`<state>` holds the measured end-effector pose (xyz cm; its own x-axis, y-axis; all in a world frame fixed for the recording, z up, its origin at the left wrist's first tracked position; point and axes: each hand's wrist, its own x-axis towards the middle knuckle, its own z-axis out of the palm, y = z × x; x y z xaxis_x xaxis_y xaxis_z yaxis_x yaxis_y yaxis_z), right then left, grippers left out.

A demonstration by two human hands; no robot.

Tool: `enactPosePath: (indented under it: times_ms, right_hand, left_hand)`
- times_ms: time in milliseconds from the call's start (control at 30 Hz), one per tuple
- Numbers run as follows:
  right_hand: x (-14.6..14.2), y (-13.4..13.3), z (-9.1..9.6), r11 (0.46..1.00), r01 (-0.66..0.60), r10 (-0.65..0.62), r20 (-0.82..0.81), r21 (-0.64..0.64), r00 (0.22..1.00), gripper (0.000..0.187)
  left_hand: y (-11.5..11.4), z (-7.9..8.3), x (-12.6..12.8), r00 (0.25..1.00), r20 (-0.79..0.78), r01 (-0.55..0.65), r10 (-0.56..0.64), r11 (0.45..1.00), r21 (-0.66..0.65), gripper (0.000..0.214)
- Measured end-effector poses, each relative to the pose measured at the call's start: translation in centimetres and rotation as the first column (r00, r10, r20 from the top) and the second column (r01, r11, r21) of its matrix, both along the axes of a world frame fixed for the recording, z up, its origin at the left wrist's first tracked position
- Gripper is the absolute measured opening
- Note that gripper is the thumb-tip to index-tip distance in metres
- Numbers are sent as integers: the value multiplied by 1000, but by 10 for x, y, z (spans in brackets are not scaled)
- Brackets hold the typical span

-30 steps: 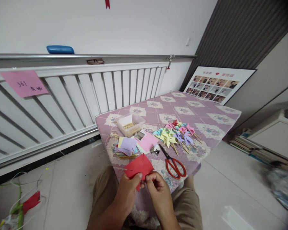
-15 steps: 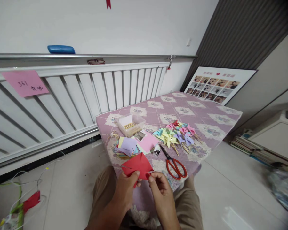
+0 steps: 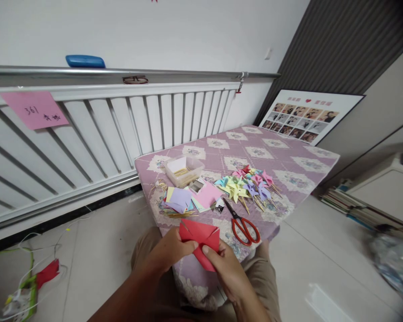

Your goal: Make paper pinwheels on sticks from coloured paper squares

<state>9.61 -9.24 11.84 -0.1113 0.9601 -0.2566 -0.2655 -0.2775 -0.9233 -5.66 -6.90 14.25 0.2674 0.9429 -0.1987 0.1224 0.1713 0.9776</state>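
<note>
The left hand (image 3: 174, 247) and right hand (image 3: 227, 267) both pinch the red paper (image 3: 201, 232), low in the middle of the frame. Scissors (image 3: 234, 215) lie to its right on the counter (image 3: 218, 154).

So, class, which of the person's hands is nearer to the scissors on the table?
Right. The right hand holds the right side of the red paper, just left of the scissors; the left hand holds the paper's left side, farther from them.
</note>
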Motion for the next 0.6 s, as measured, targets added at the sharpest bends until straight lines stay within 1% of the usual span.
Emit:
enactPosePath:
  times_ms: [67, 200, 333, 433, 500, 533, 567, 600]
  right_hand:
    - [-3, 1, -3, 1000, -2, 3, 38, -9, 999, 39]
    - [-5, 2, -10, 1000, 22, -22, 70, 3, 997, 35]
    - [-6, 2, -17, 999, 51, -52, 107, 5, 993, 30]
    - [-7, 3, -23, 997, 77, -76, 126, 2, 989, 29]
    - [-8, 4, -26, 991, 133, -130, 128, -13, 983, 29]
    - [-9, 4, -27, 986, 167, -163, 120, -24, 979, 29]
    - [-10, 5, -27, 978, 204, -199, 106, -37, 974, 29]
    - [-10, 5, -27, 970, 237, -232, 87, -48, 969, 30]
  left_hand:
    - [2, 1, -2, 999, -8, 53, -53, 998, 43, 15]
    - [5, 4, -4, 991, -69, 120, -115, 990, 77, 15]
    - [7, 10, -6, 986, -100, 145, -135, 983, 109, 13]
    - [8, 8, -5, 985, -104, 148, -140, 986, 76, 9]
    - [10, 4, -4, 995, -42, 95, -94, 995, 26, 6]
    - [10, 2, -4, 999, 17, 40, -40, 999, -9, 5]
    - [10, -1, -3, 995, 92, -34, 39, 998, -56, 9]
    - [9, -4, -2, 976, 173, -116, 133, 987, -109, 15]
